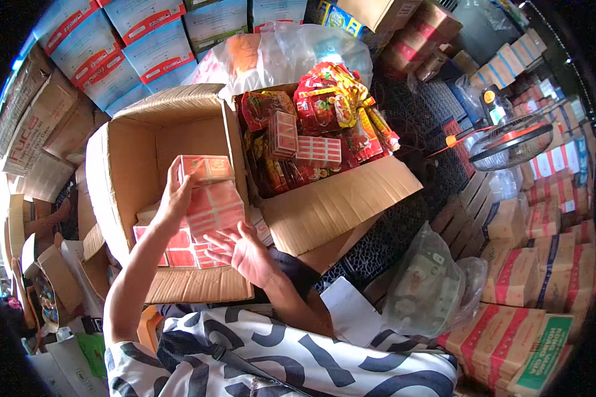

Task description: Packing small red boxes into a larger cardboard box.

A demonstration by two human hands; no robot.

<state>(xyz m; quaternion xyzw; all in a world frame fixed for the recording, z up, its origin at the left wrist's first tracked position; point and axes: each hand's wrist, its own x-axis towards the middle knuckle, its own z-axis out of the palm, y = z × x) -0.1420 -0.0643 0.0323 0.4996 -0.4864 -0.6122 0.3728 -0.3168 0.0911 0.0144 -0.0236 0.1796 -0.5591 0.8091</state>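
My left hand (175,191) grips a red-and-white shrink-wrapped pack of small boxes (208,168) over an open cardboard box (129,164). Another red pack (214,208) shows just under it. My right hand (251,253) is spread, palm up, beside the packs, with nothing held in it. More red-and-white packs (179,248) lie in the near part of this box. To the right, a second open cardboard box (337,203) holds red and yellow food packets (323,99), with two red-and-white packs (319,152) on top.
Blue-and-white cartons (154,54) are stacked behind. A clear plastic bag (278,54) lies beyond the boxes. An electric fan (511,141) stands at the right, near many taped cartons (506,337). A plastic-wrapped item (422,288) and white paper (352,307) lie at the near right.
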